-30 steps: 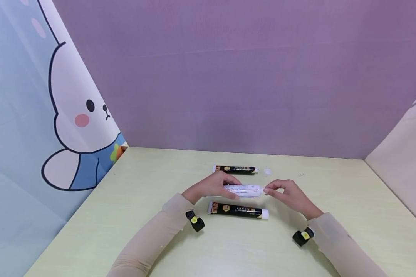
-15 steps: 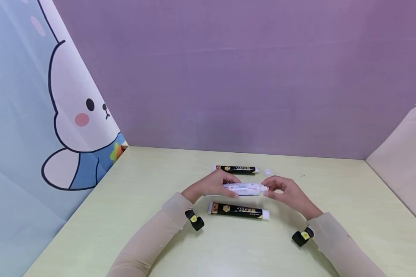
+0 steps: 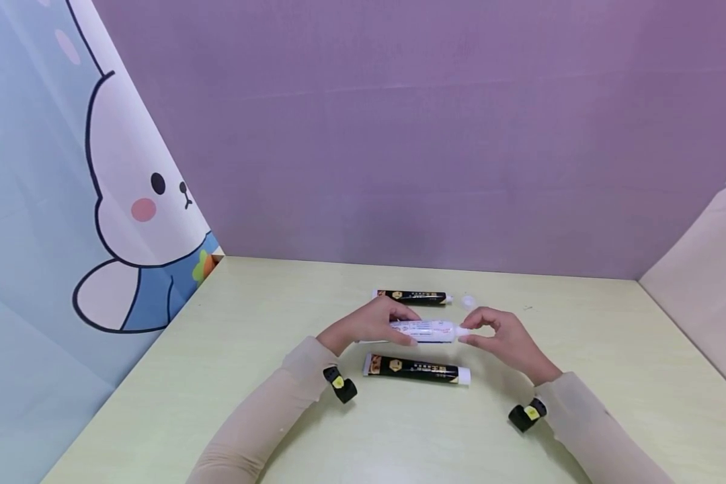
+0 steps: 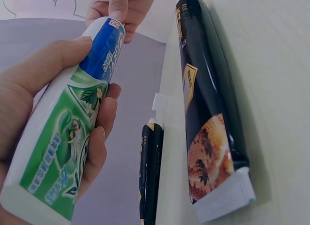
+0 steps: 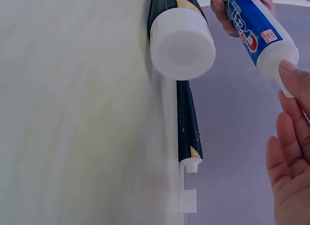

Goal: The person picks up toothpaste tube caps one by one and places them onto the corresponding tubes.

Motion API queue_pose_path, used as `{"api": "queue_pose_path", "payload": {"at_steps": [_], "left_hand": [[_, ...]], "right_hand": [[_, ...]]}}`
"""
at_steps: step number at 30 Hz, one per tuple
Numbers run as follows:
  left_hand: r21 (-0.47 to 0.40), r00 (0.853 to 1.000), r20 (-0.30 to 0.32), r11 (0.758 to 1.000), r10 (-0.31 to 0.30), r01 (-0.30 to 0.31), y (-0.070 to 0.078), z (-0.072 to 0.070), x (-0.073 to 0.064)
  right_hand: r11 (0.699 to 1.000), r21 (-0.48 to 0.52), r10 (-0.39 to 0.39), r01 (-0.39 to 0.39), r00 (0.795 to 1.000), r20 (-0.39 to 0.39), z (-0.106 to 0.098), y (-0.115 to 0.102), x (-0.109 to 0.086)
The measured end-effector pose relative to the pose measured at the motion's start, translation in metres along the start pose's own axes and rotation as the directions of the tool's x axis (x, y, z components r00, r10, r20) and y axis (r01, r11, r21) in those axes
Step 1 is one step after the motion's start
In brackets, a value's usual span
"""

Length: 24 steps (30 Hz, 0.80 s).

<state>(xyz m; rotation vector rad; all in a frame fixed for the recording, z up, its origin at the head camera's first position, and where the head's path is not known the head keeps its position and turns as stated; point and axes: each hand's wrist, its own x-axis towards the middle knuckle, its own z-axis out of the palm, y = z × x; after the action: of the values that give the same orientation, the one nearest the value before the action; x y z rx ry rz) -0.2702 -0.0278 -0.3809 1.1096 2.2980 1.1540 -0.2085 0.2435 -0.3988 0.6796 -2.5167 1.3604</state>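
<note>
My left hand (image 3: 376, 324) holds a white toothpaste tube (image 3: 429, 331) with green and blue print, thumb on one side and fingers curled round the other. The tube points right, slightly above the table. At its right end, the thumb and forefinger of my right hand (image 3: 508, 341) pinch the small white cap (image 5: 286, 88), partly hidden by the fingertips. Nearer the front lies a black toothpaste tube (image 3: 414, 369) with a white cap on. Behind the held tube lies another black tube (image 3: 416, 298), its narrow nozzle bare, with a loose white cap (image 3: 468, 302) beside it.
The pale table (image 3: 278, 296) runs back to a purple cloth wall (image 3: 423, 148). On the left hangs a blue curtain (image 3: 30, 269) with a cartoon rabbit, and a pale cloth (image 3: 714, 282) stands on the right.
My right fingers loosened round the cap half a second ago, showing it, and now pinch it again. The white tube has risen very slightly; my left hand keeps its hold.
</note>
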Motion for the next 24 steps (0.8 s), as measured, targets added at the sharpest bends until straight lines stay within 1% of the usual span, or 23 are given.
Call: {"api": "queue_pose_path", "payload": {"at_steps": [8,12,13,17,24], "left_hand": [[0.026,1.0,0.008,1.0,-0.009,0.009,0.0,0.0,0.001],[0.027,1.0,0.005,0.999,-0.02,0.019,0.0,0.001,0.002],[0.031,1.0,0.005,0.999,-0.02,0.02,0.0,0.001,0.003],[0.047,1.0,0.006,0.999,-0.021,0.021,-0.001,0.0,0.004],[0.026,1.0,0.012,1.0,-0.016,0.016,-0.004,0.001,0.007]], "right_hand": [[0.996,-0.031,0.08,-0.078,0.996,0.047,-0.002,0.0,0.003],[0.992,-0.023,0.122,-0.121,0.99,0.071,-0.003,0.002,0.005],[0.991,-0.021,0.132,-0.131,0.989,0.073,-0.003,0.006,0.006],[0.987,-0.023,0.158,-0.157,0.984,0.078,-0.005,0.007,0.008],[0.982,-0.04,0.186,-0.184,0.98,0.065,-0.004,0.009,0.008]]}}
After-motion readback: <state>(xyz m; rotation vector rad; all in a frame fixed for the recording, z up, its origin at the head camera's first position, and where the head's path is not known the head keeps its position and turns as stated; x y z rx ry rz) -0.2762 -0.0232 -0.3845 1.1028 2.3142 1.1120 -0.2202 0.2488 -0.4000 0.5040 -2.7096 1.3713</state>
